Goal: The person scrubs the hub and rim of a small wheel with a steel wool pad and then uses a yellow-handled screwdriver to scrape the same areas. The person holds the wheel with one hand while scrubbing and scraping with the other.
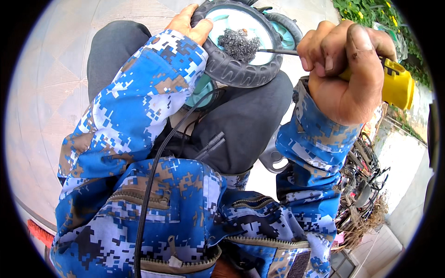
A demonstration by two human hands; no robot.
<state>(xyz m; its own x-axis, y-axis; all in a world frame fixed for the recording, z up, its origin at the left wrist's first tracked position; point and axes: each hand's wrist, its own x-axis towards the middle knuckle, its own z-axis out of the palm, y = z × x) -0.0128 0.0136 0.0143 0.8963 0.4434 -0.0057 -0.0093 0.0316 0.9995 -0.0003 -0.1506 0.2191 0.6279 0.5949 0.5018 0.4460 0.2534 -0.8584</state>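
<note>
My left hand point(190, 26) grips the black tyre of a small wheel point(248, 73), thumb on the sidewall near the pale teal hub. Over the hub lies a tangled grey pad of steel wool point(240, 45), with a small rusty round part showing at its upper edge. My right hand point(344, 59) is closed around the yellow handle point(398, 85) of a screwdriver-like tool. Its thin dark shaft point(278, 51) points left, and the tip meets the steel wool's right side. Whether the tip is inside the wool, I cannot tell.
Another teal-hubbed wheel point(295, 31) stands behind, and a teal part point(201, 92) shows below. A black cable point(154, 166) runs down across my jacket. At right are a heap of scrap and twigs point(361, 180) and green plants point(379, 15). Tiled paving point(52, 104) spreads left.
</note>
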